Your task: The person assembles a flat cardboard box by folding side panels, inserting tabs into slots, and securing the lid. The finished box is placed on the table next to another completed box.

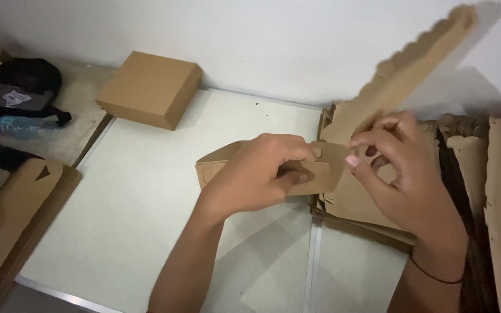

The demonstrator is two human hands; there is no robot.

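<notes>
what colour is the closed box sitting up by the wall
Plain brown, kraft-cardboard colour, with no visible pattern: the closed box shows best in the head view, at upper left.

The table is a pale, off-white panel with a metal edge strip and a metal seam running front to back. A closed brown cardboard box sits at its far left corner, overhanging the edge. A stack of flat cardboard blanks lies on the right side, across the seam.
</notes>
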